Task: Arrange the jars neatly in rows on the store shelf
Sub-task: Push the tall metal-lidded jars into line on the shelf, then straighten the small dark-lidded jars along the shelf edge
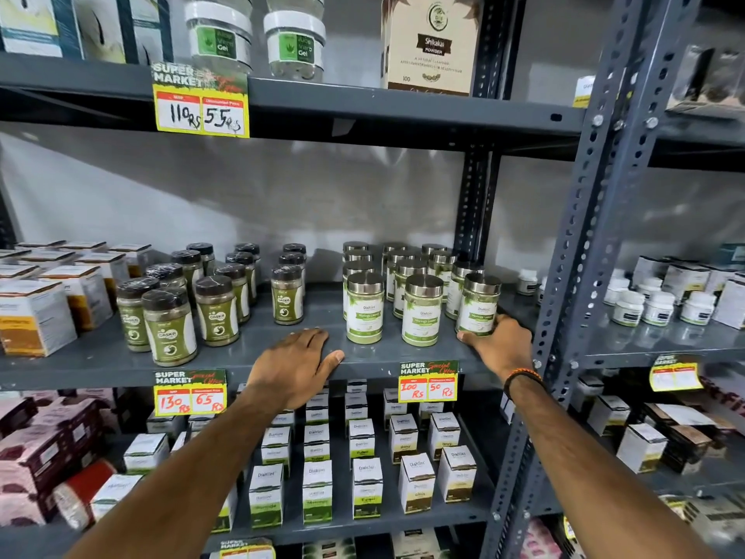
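Several silver-lidded jars with green-and-white labels stand in rows on the grey middle shelf (242, 357). The front row holds three jars: the left jar (365, 308), the middle jar (421, 310) and the right jar (478, 306). My right hand (498, 342) wraps the base of the right jar from its right side. My left hand (294, 363) rests flat on the shelf's front edge, fingers apart, just left of the left jar and holding nothing. Dark-lidded green jars (169, 326) stand in looser rows further left.
White and orange boxes (34, 316) fill the shelf's left end. A perforated steel upright (572, 276) stands close to my right hand. Small white tubs (657, 306) sit on the neighbouring rack. Boxes fill the shelf below (363, 522); gel jars (217, 38) stand above.
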Demonstrator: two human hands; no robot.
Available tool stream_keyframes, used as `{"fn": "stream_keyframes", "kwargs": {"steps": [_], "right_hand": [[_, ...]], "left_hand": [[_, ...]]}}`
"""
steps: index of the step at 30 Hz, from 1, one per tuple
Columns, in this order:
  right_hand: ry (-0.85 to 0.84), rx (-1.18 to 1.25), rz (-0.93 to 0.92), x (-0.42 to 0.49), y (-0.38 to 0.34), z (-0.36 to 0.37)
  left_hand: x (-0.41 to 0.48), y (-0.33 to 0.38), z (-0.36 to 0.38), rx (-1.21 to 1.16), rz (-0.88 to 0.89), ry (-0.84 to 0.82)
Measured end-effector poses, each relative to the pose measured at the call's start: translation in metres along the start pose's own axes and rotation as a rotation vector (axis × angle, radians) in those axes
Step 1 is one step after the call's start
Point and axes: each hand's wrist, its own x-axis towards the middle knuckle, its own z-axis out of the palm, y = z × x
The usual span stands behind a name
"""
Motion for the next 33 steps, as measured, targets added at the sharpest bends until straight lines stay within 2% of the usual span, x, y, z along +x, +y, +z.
{"fn": "stream_keyframes", "kwargs": {"steps": [17,22,28,33], "right_hand": [[0.008,0.004,-0.009,-0.008,0.0,-0.002],[0.056,-0.002,-0.066,-0.032,-0.009,-0.017],[0.179,0.036,-0.31,-0.082,-0.051,-0.031],[0.017,0.235,-0.49,-0.124,-0.124,0.001]], "left_hand": [[0.002,0.0,0.004,0.001,0.001,-0.006],[-0.006,0.002,-0.005,-0.064,0.038,-0.048],[-0.026,0.0,-0.042,-0.106,0.116,0.175],[-0.045,-0.025,-0.098,-0.015,0.182,0.366]]}}
